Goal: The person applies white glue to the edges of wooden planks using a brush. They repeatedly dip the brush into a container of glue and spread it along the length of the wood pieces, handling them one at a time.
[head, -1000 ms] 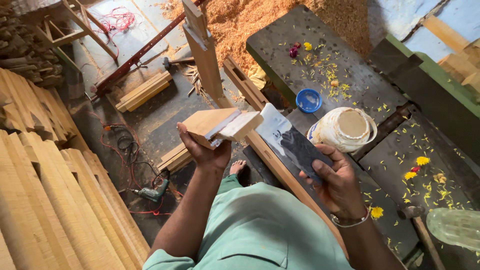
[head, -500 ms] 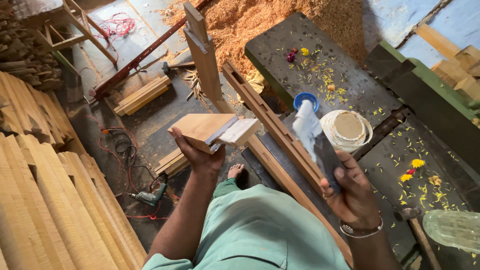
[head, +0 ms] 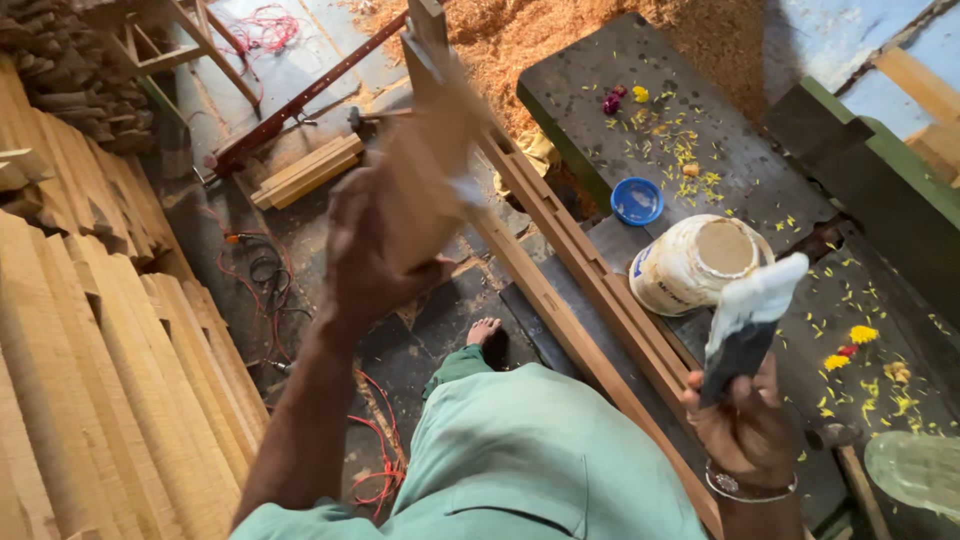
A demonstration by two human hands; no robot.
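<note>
Up at the left of your view, your left hand point(head: 365, 250) grips a wooden block point(head: 425, 185), fingers clamped round its lower end, its long axis tilted up and away from you; the block is blurred. Low at the right, well apart from it, your right hand point(head: 745, 425) is closed round a dark scraper point(head: 745, 325) whose white, glue-smeared tip points upward. An open glue tub point(head: 695, 262) stands on the tabletop point(head: 640, 80) just beside the scraper, nearer your right hand.
</note>
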